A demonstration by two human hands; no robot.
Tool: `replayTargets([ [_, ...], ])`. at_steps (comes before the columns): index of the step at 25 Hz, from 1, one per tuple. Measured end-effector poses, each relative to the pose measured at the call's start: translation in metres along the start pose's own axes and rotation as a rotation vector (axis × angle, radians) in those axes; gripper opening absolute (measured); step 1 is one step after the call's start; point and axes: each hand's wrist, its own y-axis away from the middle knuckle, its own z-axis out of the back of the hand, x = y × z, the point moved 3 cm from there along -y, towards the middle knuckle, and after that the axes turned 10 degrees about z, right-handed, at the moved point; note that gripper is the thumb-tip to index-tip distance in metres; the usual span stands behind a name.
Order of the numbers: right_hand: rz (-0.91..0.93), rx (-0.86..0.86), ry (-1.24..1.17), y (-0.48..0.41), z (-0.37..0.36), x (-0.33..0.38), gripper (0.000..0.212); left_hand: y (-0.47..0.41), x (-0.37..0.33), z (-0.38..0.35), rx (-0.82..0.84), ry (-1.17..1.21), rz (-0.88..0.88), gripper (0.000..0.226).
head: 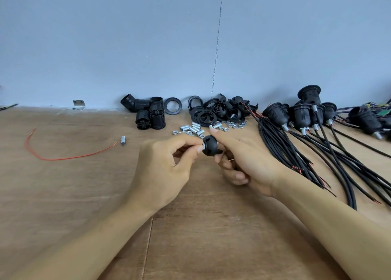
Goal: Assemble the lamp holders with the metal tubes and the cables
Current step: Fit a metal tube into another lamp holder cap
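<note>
Head view, read left to right. A red wire lies curved on the wooden worktop, its right end just beside a stray tube; farther back, along the wall, threaded black holder bodies stand and lie in a cluster, with loose black rings to their right; in front of the rings, loose tubes and nuts are scattered. At centre, above the worktop, the hands meet on one part: the left hand pinches a short metal tube between thumb and forefinger, the tube's end at the mouth of a black domed cap; the right hand grips that cap between thumb and forefinger, its other fingers curled beneath. To the right, a bundle of black cables fans across the worktop, red conductor ends showing; at back right, assembled lamp holders rest near the wall, silver tubes at their necks and cables leading from them.
</note>
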Motion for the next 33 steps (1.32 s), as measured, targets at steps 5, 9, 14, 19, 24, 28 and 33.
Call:
replayTargets([
  [5,0.231,-0.056,0.153,0.001,-0.001,0.004,0.039,-0.007,0.015,-0.005,0.093,0.147,0.308,0.018],
  [9,0.276,0.038,0.236,0.0,-0.005,0.002,0.026,-0.01,0.023,-0.003,0.153,0.254,0.482,0.015],
  [14,0.128,0.046,0.196,0.001,-0.007,0.002,0.042,-0.01,0.018,-0.003,0.176,0.06,0.296,0.017],
  [19,-0.002,0.028,0.229,0.002,-0.005,0.003,0.051,-0.002,0.007,-0.002,0.071,-0.173,-0.093,0.007],
  [24,-0.031,-0.029,0.263,0.002,-0.003,0.004,0.059,0.0,0.005,-0.006,0.054,-0.223,-0.246,0.007],
  [28,0.201,-0.229,0.838,-0.005,0.016,0.001,0.055,-0.001,0.014,-0.014,0.136,-0.121,0.012,0.034],
  [33,-0.065,-0.45,1.427,-0.01,0.075,-0.011,0.029,-0.001,0.022,-0.016,0.23,-0.189,0.176,0.06],
])
